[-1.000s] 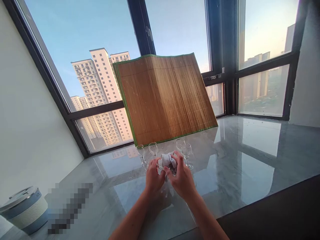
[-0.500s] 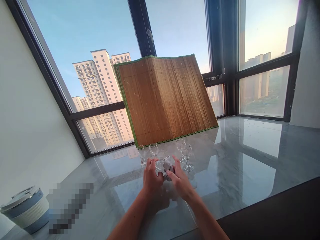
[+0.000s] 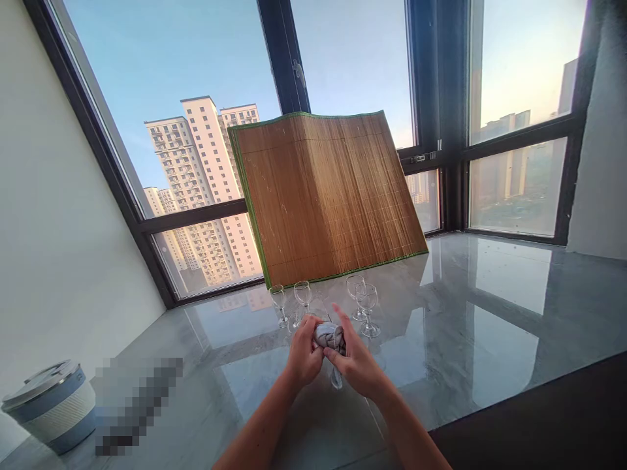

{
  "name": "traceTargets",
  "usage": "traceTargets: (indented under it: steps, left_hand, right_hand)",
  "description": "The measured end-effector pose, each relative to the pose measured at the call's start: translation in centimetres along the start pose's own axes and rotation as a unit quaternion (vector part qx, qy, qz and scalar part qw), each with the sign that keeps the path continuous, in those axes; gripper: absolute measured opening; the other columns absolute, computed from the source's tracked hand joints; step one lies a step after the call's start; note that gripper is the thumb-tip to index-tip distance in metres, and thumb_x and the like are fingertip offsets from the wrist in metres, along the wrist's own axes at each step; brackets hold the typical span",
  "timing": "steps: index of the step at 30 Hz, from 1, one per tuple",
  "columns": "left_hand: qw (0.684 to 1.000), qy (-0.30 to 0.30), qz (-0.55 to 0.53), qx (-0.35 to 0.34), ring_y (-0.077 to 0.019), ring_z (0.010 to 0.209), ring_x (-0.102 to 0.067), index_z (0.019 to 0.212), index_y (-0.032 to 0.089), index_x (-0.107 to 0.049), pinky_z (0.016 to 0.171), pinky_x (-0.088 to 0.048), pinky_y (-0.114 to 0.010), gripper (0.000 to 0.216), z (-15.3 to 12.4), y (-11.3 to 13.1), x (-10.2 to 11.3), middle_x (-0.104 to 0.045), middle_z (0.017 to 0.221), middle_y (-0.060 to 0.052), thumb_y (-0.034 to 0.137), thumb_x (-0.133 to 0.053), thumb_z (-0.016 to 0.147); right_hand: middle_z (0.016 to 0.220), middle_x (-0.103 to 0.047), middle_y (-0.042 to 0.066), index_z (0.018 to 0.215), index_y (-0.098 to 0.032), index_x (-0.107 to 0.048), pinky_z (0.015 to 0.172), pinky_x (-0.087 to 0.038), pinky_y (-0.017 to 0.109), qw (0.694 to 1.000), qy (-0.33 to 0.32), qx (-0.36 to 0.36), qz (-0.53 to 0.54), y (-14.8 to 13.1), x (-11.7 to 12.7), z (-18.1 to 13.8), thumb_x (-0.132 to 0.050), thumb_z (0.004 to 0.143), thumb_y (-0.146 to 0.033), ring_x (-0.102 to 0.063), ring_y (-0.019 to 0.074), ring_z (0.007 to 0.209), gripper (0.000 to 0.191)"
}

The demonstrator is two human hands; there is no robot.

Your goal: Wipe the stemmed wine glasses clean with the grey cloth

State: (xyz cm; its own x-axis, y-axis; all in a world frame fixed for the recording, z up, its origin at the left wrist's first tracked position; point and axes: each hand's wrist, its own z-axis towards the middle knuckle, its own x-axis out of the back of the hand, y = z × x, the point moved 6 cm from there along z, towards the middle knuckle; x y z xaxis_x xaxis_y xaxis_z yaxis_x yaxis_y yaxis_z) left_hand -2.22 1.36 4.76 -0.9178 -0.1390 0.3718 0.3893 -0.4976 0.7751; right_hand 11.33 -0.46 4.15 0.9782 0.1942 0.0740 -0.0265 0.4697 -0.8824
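Observation:
My left hand [image 3: 304,352] is closed on one side of a bunched grey cloth [image 3: 329,334]. From the other side my right hand [image 3: 360,359] grips the same cloth, thumb across its front and index finger stretched out forward. A pale strip, perhaps the cloth's end, hangs below the hands. Whether a glass is inside the bundle is hidden. Just beyond stand several clear stemmed glasses: a left one [image 3: 277,297], one beside it [image 3: 302,294], and a pair on the right, the nearer glass [image 3: 367,299] partly covering the farther glass [image 3: 354,285].
A brown bamboo mat [image 3: 328,202] with green edging leans against the windows behind the glasses. On the glossy grey countertop [image 3: 441,352], a blue and white lidded cup [image 3: 53,411] stands at far left, beside a blurred-out dark object [image 3: 142,405]. The counter's edge runs along the lower right.
The hands have come slightly nearer, and the cloth has turned into a wider bundle between them. A clear rim beside the left fingers no longer shows, and a pale strip now hangs below.

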Motion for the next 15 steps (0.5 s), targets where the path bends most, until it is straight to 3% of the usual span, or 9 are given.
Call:
traceTargets:
  steps: [3,9,15]
  left_hand:
    - [0.998,-0.029,-0.052,0.023,-0.015,0.072,-0.047,0.083,0.019,-0.065,0.066,-0.035,-0.024,0.028,0.3,-0.1,-0.4,-0.057,0.078,0.0,0.006,-0.057,0.059]
    - [0.977,-0.096,-0.171,0.083,-0.0098,0.058,-0.042,0.082,0.018,-0.061,0.052,-0.032,-0.021,0.03,0.6,-0.7,-1.0,-0.048,0.066,0.004,0.01,-0.053,0.054]
    - [0.953,-0.151,-0.226,0.132,-0.0098,0.057,-0.045,0.083,0.016,-0.062,0.048,-0.034,-0.02,0.036,0.6,-1.1,-1.3,-0.053,0.065,0.003,0.01,-0.055,0.048]
  right_hand:
    - [0.133,-0.055,0.008,0.15,-0.025,-0.031,0.109,-0.041,0.038,1.0,0.009,0.008,-0.023,-0.6,0.6,0.2,-0.06,0.08,-0.024,-0.055,0.0193,0.119,0.076]
    - [0.125,-0.059,0.005,0.146,-0.028,-0.036,0.105,-0.042,0.037,0.998,-0.04,0.009,-0.043,-2.3,1.0,0.0,-0.058,0.081,-0.019,-0.058,0.0177,0.11,0.069]
    - [0.117,-0.063,0.004,0.14,-0.026,-0.044,0.088,-0.049,0.03,0.996,-0.092,-0.01,-0.015,-3.3,1.4,-0.5,-0.06,0.08,-0.019,-0.061,0.0168,0.099,0.063]
